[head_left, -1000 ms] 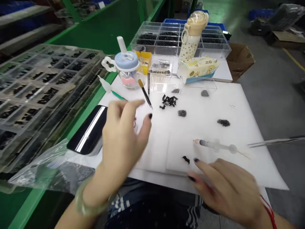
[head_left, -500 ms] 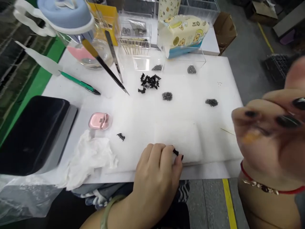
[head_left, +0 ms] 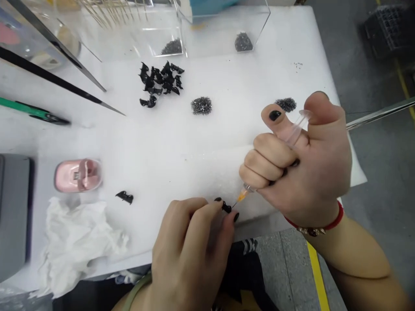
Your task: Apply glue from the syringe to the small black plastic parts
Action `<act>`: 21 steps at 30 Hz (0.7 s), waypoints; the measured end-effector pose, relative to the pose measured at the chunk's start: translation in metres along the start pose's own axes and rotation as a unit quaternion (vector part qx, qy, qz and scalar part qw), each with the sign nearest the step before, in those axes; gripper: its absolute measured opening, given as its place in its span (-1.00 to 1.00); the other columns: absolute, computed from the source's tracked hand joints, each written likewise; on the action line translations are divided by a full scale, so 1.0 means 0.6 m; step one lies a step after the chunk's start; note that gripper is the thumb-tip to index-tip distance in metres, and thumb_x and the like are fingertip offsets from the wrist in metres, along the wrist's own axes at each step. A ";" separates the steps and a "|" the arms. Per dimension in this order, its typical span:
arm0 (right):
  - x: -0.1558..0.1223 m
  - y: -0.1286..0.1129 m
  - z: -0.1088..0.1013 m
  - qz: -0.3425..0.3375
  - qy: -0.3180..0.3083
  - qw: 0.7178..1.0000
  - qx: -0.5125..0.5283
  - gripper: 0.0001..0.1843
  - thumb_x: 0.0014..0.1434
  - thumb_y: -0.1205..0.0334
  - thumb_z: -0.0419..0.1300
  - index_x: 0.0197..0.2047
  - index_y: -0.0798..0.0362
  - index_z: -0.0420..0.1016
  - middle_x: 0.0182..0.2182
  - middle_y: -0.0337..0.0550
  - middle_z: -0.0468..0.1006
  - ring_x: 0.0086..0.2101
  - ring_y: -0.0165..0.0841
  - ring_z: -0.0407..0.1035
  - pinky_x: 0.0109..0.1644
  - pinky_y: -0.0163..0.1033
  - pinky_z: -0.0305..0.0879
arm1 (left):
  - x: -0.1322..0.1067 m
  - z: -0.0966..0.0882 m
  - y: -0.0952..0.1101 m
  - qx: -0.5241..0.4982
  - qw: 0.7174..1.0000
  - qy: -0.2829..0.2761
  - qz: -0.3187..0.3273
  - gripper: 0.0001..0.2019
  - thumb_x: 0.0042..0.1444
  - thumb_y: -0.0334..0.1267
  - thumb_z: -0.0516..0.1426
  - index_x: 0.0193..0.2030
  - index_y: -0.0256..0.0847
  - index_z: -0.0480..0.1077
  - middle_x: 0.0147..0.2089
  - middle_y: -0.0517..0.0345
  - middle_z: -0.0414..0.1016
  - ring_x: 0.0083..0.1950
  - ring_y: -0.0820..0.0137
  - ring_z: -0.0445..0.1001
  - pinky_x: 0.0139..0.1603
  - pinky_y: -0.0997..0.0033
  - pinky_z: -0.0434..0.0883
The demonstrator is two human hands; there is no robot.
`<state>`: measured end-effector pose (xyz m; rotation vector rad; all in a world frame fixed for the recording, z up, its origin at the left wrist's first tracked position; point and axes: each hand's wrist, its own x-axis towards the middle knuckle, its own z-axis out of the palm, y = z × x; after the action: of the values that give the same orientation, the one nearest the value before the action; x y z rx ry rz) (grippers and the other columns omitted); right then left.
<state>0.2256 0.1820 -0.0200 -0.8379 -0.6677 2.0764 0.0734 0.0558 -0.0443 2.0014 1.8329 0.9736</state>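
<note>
Black moulded plastic, the small glossy part (head_left: 226,207) sits near the front edge of the white foam work mat (head_left: 227,129), pinched between the thumb and forefinger of the left hand (head_left: 191,246); its other fingers are curled under, and the nails are dark. The part is small and half hidden by the fingertips, so its exact shape cannot be told.

Immediately to the upper right of the part lies the orange needle tip (head_left: 241,197) of a clear plastic syringe (head_left: 292,134). The needle points down and to the left, almost touching the part; whether it makes contact cannot be told. The syringe's long axis runs diagonally from that tip up and right through the right hand (head_left: 301,164), which is closed in a fist around the barrel with the thumb pressed on the plunger end. A red cord bracelet (head_left: 324,224) circles that wrist.

Of the 2 hands, the left is the nearer to the part, holding it; the right reaches it only through the needle.

Farther out: 1 loose black part (head_left: 125,197) lies well to the left, beside a pink oval case (head_left: 78,174) and a crumpled white tissue (head_left: 78,242). A heap of like black parts (head_left: 160,80) and 2 grey granular piles (head_left: 201,105) (head_left: 285,104) lie toward the rear, and black-handled tweezers (head_left: 58,82) slant in from the upper left.
</note>
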 end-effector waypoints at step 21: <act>-0.006 0.001 -0.002 0.014 0.061 0.996 -0.057 -0.57 0.47 -0.19 -0.13 -0.35 -0.12 0.09 -0.71 -0.47 -0.12 -0.69 -0.44 -0.38 -0.65 -0.31 -0.13 | 0.002 -0.004 0.006 0.000 1.000 -0.020 -0.006 -0.88 0.33 -0.40 0.28 -0.05 -0.18 0.46 -0.24 0.09 0.56 -0.36 0.38 0.47 -0.34 0.31 0.56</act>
<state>0.2279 0.1790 -0.0204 -1.0348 -0.7173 2.0080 0.0746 0.0556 -0.0397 1.9935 1.8204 0.9232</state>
